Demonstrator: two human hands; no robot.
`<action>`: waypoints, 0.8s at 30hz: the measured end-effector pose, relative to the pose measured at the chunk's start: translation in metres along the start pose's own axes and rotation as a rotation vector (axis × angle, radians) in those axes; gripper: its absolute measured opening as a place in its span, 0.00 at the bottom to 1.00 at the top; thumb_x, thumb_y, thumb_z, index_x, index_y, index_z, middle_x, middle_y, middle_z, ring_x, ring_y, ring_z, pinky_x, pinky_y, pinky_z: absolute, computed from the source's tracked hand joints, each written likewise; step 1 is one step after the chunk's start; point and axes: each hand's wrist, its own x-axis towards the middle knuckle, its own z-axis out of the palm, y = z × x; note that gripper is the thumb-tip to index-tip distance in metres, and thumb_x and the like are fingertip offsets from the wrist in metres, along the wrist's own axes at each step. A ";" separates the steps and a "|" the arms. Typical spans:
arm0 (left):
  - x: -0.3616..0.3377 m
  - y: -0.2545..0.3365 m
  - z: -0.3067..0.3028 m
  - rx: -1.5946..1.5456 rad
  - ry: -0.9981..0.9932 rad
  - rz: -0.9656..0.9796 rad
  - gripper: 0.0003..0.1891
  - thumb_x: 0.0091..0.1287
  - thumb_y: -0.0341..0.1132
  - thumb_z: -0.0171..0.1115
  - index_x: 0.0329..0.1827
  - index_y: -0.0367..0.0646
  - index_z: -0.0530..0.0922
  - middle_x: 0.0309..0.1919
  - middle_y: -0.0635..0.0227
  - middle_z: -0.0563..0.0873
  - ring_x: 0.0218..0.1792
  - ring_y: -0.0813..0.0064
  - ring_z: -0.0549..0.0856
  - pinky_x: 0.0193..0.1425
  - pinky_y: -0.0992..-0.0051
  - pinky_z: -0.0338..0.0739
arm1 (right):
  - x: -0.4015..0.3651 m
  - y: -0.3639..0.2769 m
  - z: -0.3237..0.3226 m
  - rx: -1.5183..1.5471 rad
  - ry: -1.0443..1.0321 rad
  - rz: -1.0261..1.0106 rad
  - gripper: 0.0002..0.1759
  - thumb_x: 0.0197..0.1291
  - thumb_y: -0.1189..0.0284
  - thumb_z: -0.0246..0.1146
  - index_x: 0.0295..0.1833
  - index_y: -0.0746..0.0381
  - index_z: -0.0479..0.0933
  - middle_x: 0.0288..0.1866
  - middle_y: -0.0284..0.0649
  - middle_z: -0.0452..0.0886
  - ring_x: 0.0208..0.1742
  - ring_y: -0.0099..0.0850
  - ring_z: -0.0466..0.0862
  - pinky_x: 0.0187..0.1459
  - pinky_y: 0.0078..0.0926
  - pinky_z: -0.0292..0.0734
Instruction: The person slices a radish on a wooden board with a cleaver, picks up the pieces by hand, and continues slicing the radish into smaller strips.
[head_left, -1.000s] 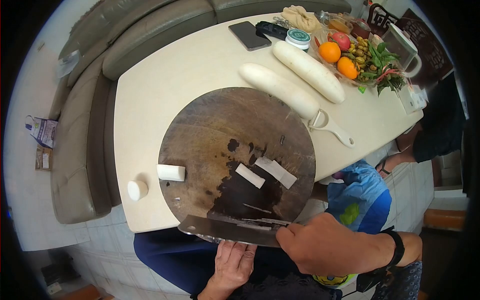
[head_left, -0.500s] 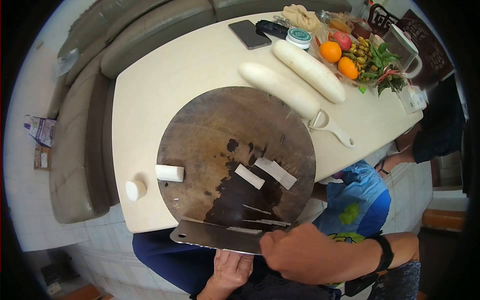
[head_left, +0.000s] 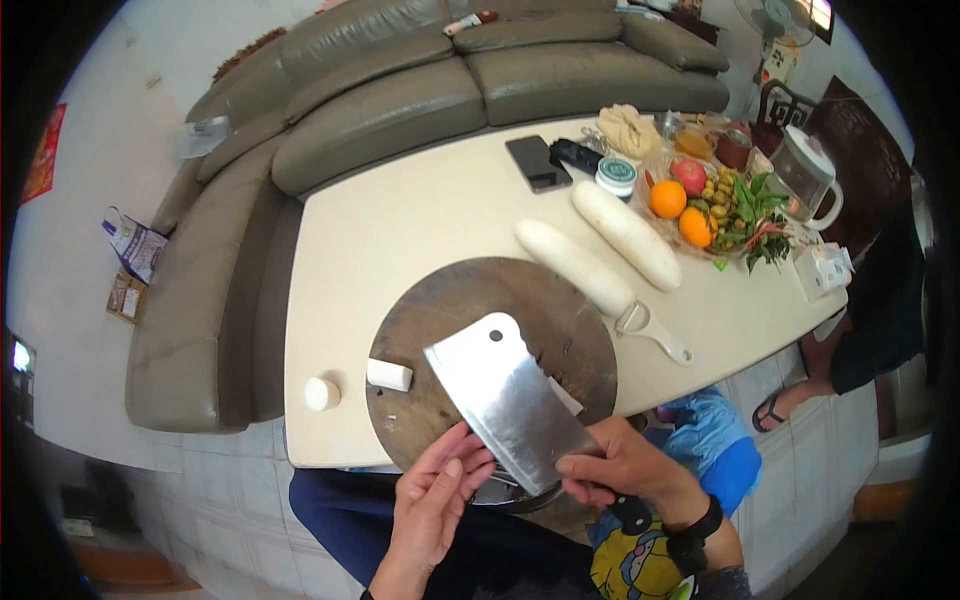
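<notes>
My right hand (head_left: 630, 465) grips a cleaver (head_left: 510, 400) by its black handle, the broad steel blade raised and slanting over the round wooden chopping board (head_left: 430, 310). My left hand (head_left: 432, 500) is open, palm turned up, its fingertips right at the blade's lower edge. On the board's left side lies a white radish chunk (head_left: 389, 375). A pale radish slice (head_left: 566, 395) shows past the blade, which hides much of the board behind it. Beyond the board rest two long white radishes, one nearer (head_left: 575, 268) and one farther (head_left: 627, 235).
A white peeler (head_left: 655, 333) lies right of the board, and a radish end piece (head_left: 321, 394) stands left of it. Farther back are a phone (head_left: 537, 164), a fruit bowl with oranges (head_left: 698, 228) and a jug (head_left: 803, 175). Another person's leg (head_left: 865, 325) is at the right.
The cleaver has gone from low at the board's near edge to tilted up over the board. My left hand has come out from under it and opened. The view has tipped up.
</notes>
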 end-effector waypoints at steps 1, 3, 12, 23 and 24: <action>0.004 0.003 0.005 -0.238 -0.095 -0.147 0.16 0.71 0.31 0.56 0.58 0.32 0.74 0.52 0.55 0.81 0.53 0.63 0.82 0.61 0.65 0.76 | 0.000 0.000 0.001 0.005 -0.011 -0.004 0.10 0.67 0.70 0.58 0.36 0.66 0.77 0.20 0.32 0.77 0.15 0.15 0.70 0.17 0.16 0.63; 0.007 0.004 0.011 -0.493 -0.187 -0.324 0.13 0.71 0.24 0.53 0.57 0.35 0.76 0.52 0.55 0.82 0.51 0.67 0.83 0.57 0.69 0.80 | 0.000 0.007 -0.002 0.001 -0.034 -0.017 0.11 0.67 0.70 0.58 0.35 0.67 0.77 0.21 0.33 0.77 0.15 0.15 0.70 0.17 0.16 0.63; 0.009 -0.012 0.015 0.203 -0.094 -0.029 0.06 0.66 0.21 0.60 0.44 0.34 0.81 0.42 0.60 0.86 0.40 0.72 0.87 0.45 0.76 0.84 | -0.023 0.006 -0.027 -0.100 0.082 -0.116 0.10 0.65 0.71 0.58 0.33 0.66 0.76 0.20 0.33 0.77 0.15 0.15 0.69 0.17 0.15 0.64; 0.013 0.010 0.015 1.436 -0.679 0.593 0.25 0.59 0.33 0.68 0.60 0.38 0.75 0.61 0.56 0.74 0.61 0.52 0.73 0.63 0.62 0.70 | -0.024 0.013 -0.040 0.100 0.253 -0.255 0.08 0.64 0.74 0.58 0.33 0.67 0.74 0.21 0.37 0.77 0.14 0.17 0.69 0.17 0.15 0.65; 0.011 0.011 0.015 1.437 -0.676 0.592 0.25 0.59 0.33 0.68 0.60 0.38 0.75 0.61 0.56 0.74 0.61 0.52 0.73 0.63 0.62 0.70 | -0.024 0.014 -0.040 0.097 0.250 -0.254 0.08 0.64 0.74 0.59 0.33 0.67 0.74 0.21 0.37 0.78 0.14 0.17 0.69 0.17 0.15 0.65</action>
